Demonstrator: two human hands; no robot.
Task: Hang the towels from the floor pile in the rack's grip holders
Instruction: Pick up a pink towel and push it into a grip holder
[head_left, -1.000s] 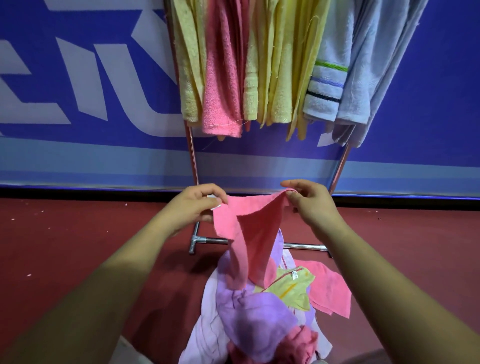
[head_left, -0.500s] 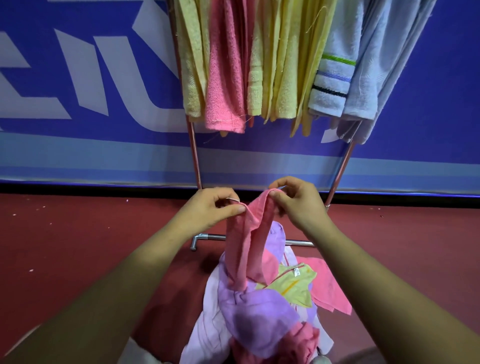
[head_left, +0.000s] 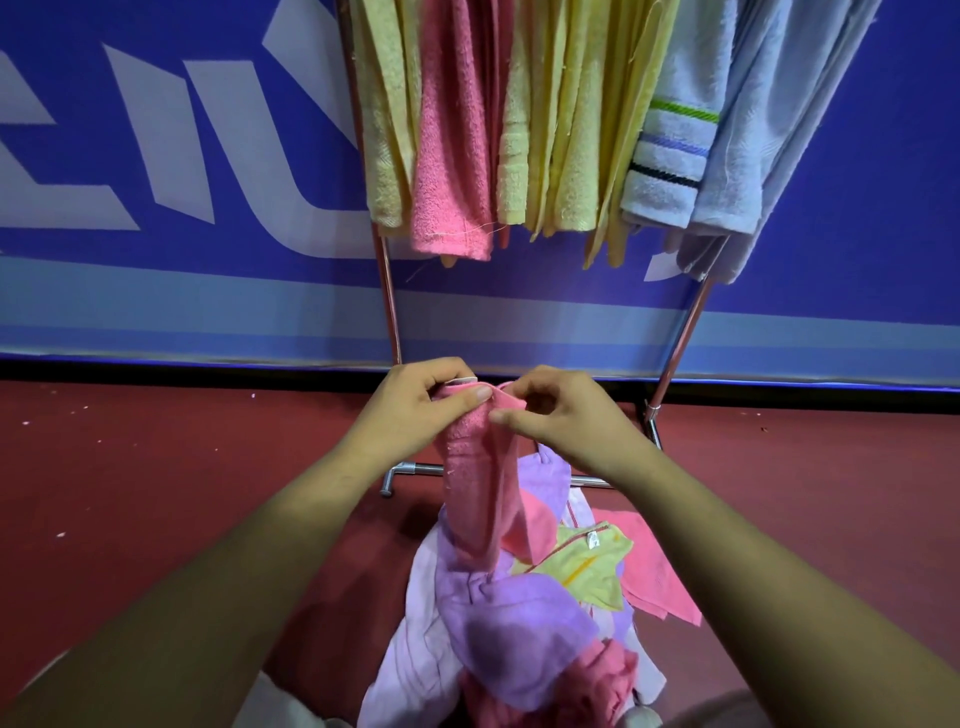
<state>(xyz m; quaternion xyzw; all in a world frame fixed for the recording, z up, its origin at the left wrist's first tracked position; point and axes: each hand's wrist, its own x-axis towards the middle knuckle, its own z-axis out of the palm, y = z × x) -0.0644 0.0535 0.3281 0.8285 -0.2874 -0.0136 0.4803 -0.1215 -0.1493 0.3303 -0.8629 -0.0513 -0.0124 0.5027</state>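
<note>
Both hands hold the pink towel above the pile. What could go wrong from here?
1. The pink towel hangs down into the floor pile; its lower end touches the purple towel, so lifting may drag that along.
2. The left hand and right hand pinch only its bunched top edge, which might slip.
3. The hung towels crowd the rack; the grip holders are out of view, so a free one may be hard to find.

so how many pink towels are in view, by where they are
Hanging on the rack: 1 pink terry towel
Pinched by left hand and right hand: 1 held pink towel
In the floor pile: 2, light pink towel, dark pink towel
Total: 4 showing
</note>
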